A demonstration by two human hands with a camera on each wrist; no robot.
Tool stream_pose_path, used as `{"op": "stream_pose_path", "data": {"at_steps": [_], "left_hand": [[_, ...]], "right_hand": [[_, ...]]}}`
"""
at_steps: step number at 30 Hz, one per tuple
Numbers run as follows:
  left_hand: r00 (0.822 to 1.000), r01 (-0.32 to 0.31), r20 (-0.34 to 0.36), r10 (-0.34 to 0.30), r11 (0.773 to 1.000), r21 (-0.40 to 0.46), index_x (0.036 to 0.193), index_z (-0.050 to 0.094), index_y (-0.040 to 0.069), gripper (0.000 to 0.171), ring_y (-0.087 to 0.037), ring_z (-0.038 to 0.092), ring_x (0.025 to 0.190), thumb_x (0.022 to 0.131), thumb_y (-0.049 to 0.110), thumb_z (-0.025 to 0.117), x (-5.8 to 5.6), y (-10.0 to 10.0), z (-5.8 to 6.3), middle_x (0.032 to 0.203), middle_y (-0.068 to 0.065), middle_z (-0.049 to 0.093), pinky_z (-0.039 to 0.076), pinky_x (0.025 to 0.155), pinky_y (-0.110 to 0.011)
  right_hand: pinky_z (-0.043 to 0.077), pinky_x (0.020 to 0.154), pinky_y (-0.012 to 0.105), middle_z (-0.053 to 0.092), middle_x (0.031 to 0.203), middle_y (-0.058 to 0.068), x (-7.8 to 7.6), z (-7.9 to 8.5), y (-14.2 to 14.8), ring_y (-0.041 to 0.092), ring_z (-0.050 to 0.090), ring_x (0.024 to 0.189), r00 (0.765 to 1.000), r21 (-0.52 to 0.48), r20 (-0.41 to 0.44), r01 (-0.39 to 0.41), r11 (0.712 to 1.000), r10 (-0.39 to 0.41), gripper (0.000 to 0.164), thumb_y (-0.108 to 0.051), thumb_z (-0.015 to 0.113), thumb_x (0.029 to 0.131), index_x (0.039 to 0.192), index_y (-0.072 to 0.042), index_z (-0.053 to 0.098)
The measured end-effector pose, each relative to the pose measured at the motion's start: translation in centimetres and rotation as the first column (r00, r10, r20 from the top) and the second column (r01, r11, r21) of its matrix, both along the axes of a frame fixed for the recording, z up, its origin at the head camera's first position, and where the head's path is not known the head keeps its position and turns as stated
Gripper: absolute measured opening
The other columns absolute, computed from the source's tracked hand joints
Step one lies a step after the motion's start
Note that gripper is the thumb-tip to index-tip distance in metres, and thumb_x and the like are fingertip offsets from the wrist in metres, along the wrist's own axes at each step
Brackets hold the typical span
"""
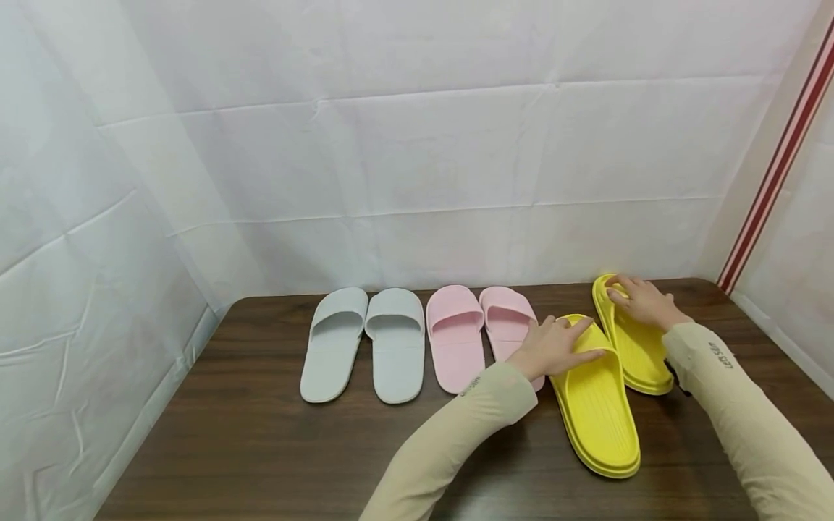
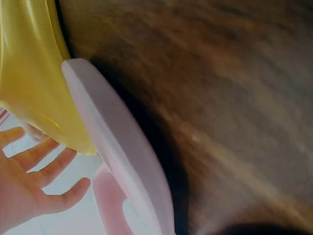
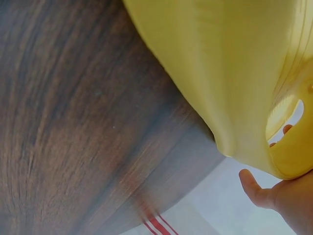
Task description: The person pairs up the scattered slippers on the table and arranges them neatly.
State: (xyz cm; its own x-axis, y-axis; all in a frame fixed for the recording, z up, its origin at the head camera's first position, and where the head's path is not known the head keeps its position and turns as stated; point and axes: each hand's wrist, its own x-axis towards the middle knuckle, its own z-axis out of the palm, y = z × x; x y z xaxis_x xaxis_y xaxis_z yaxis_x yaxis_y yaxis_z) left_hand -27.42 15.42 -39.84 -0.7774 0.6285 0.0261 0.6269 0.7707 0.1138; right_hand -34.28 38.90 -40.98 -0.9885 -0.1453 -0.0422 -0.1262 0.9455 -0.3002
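Two yellow slide slippers lie at the right of the table, both pointing away from me. My left hand (image 1: 550, 349) is at the strap of the nearer yellow slipper (image 1: 599, 427), fingers spread and fairly straight. In the left wrist view the fingers (image 2: 54, 166) reach along its yellow edge, with the thumb apart. My right hand (image 1: 641, 302) lies over the strap of the farther yellow slipper (image 1: 645, 351). The right wrist view shows its thumb (image 3: 252, 188) sticking out, and fingertips glimpsed through the slipper's opening. My left forearm partly hides a pink slipper (image 1: 508, 325).
Left of the yellow pair, another pink slipper (image 1: 456, 354) and two pale grey slippers, one left (image 1: 334, 358) and one right (image 1: 397, 362), stand side by side. The dark wooden table (image 1: 260, 434) meets a white cloth wall (image 1: 423, 159) behind.
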Motion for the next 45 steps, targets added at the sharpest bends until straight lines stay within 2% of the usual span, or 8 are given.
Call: {"op": "stream_pose_path", "data": {"at_steps": [9,15,19,24,31,35,38,45], "left_hand": [[1.000,0.011,-0.016,-0.012,0.997,-0.080,0.138,0.025,0.038,0.058,-0.018,0.045,0.118,0.086,0.065,0.021,0.8,-0.5,0.4,0.133,0.007,0.044,0.033,0.096,-0.041],[0.997,0.063,-0.039,-0.069,0.990,-0.128,0.138,0.024,0.037,0.052,-0.019,0.041,0.122,0.090,0.057,0.025,2.2,-1.0,1.2,0.135,0.005,0.040,0.033,0.099,-0.043],[0.988,0.104,-0.093,-0.121,0.979,-0.174,0.137,0.025,0.037,0.049,-0.017,0.041,0.121,0.091,0.052,0.032,3.5,-1.2,1.6,0.134,0.006,0.040,0.034,0.097,-0.042],[0.962,0.178,-0.169,-0.214,0.963,-0.204,0.132,0.033,0.036,0.044,-0.014,0.045,0.111,0.090,0.050,0.038,5.6,-1.8,1.7,0.128,0.007,0.043,0.038,0.090,-0.038],[0.908,0.243,-0.280,-0.311,0.936,-0.254,0.123,0.042,0.036,0.037,-0.013,0.045,0.105,0.088,0.050,0.042,7.9,-2.6,1.9,0.124,0.007,0.042,0.039,0.080,-0.035],[0.897,0.277,-0.264,-0.354,0.916,-0.289,0.121,0.043,0.037,0.036,-0.013,0.044,0.107,0.088,0.052,0.041,8.8,-3.0,2.0,0.123,0.009,0.042,0.039,0.082,-0.036],[0.898,0.302,-0.226,-0.378,0.902,-0.309,0.122,0.043,0.038,0.036,-0.012,0.042,0.111,0.089,0.053,0.039,9.3,-3.2,1.9,0.125,0.009,0.042,0.038,0.087,-0.038],[0.886,0.345,-0.193,-0.423,0.876,-0.337,0.121,0.045,0.042,0.043,-0.007,0.045,0.103,0.085,0.063,0.035,10.2,-3.7,0.7,0.119,0.014,0.047,0.036,0.085,-0.036]], "right_hand": [[0.011,0.081,0.079,0.027,0.136,0.029,-0.1,0.6,-0.1,0.053,0.026,0.119,0.999,0.001,0.034,-0.023,1.000,0.023,0.057,-0.053,0.023,0.093,0.130,-0.011,0.033],[0.010,0.080,0.079,0.026,0.137,0.029,0.0,0.9,0.4,0.053,0.025,0.120,0.999,0.003,0.028,-0.017,1.000,0.017,0.057,-0.053,0.025,0.092,0.130,-0.010,0.035],[0.010,0.080,0.079,0.027,0.137,0.029,0.4,1.1,0.6,0.053,0.026,0.119,0.999,0.009,0.021,-0.029,1.000,0.029,0.059,-0.054,0.027,0.092,0.130,-0.010,0.036],[0.012,0.080,0.079,0.028,0.136,0.029,1.5,1.4,0.7,0.053,0.029,0.118,0.999,0.037,0.009,-0.050,0.998,0.050,0.060,-0.054,0.030,0.091,0.131,-0.010,0.035],[0.015,0.079,0.078,0.027,0.137,0.030,3.3,1.7,0.8,0.052,0.031,0.118,0.994,0.100,-0.036,-0.095,0.990,0.099,0.060,-0.052,0.034,0.091,0.133,-0.010,0.032],[0.020,0.078,0.076,0.029,0.137,0.030,4.7,2.0,0.7,0.051,0.034,0.116,0.989,0.140,-0.073,-0.117,0.983,0.129,0.060,-0.049,0.038,0.091,0.135,-0.010,0.029],[0.023,0.078,0.074,0.030,0.137,0.029,5.7,2.1,0.6,0.051,0.036,0.115,0.985,0.164,-0.097,-0.124,0.979,0.141,0.059,-0.047,0.040,0.091,0.136,-0.011,0.028],[0.030,0.073,0.067,0.032,0.137,0.025,8.0,1.5,0.8,0.047,0.041,0.113,0.966,0.220,-0.181,-0.145,0.965,0.187,0.052,-0.042,0.045,0.090,0.132,-0.013,0.036]]}}
